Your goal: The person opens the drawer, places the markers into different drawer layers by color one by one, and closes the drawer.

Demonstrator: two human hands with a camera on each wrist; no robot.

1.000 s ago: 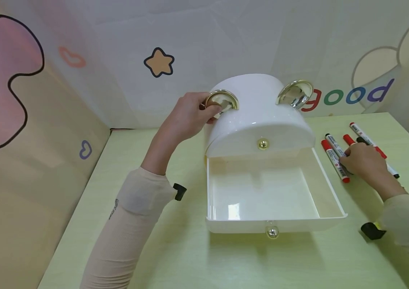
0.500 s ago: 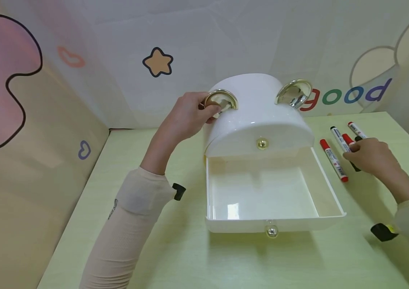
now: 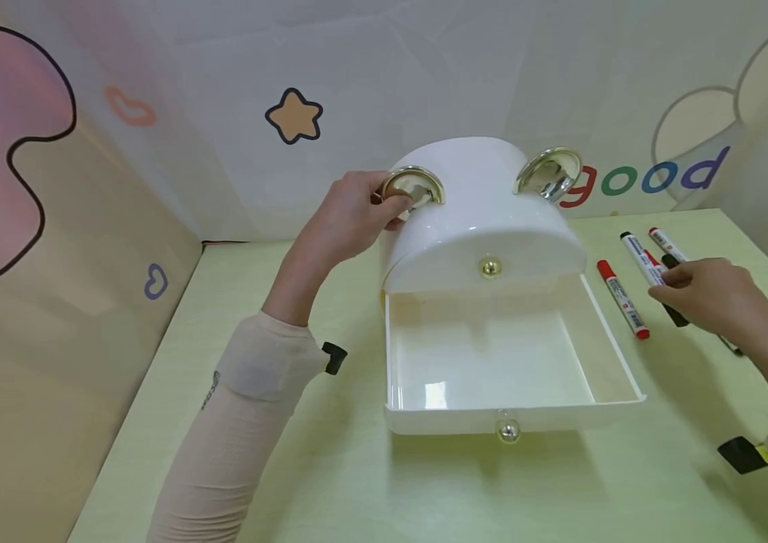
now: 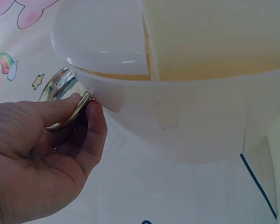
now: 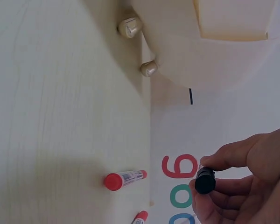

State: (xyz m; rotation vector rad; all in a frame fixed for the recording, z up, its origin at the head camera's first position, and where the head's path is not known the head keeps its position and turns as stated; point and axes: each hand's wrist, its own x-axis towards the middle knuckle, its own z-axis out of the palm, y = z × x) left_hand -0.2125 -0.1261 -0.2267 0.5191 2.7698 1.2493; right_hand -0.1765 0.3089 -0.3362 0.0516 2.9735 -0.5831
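Observation:
My left hand [image 3: 357,219] pinches the left gold ear [image 3: 418,179] of a white, round-topped storage box [image 3: 479,170], thumb in front and fingers behind. In the left wrist view that gold ear [image 4: 70,88] sits between thumb and fingertips. The box's lower drawer [image 3: 445,422] is pulled out, with its bare floor showing. Over at the right, my right hand [image 3: 726,298] holds a white marker with black ends [image 3: 638,253] between thumb and fingers, raised off the table. Its black end [image 5: 205,181] faces the right wrist camera.
A red-capped marker [image 3: 623,299] lies between the drawer and my right hand. Another red-ended marker [image 3: 667,243] and more markers lie behind and under that hand, partly hidden. A printed backdrop [image 3: 221,151] stands behind the pale green table [image 3: 316,467].
My right hand has lifted the black-ended marker and drawn it rightward, away from the red-capped one. My left hand keeps its grip on the ear; the box and drawer stay put.

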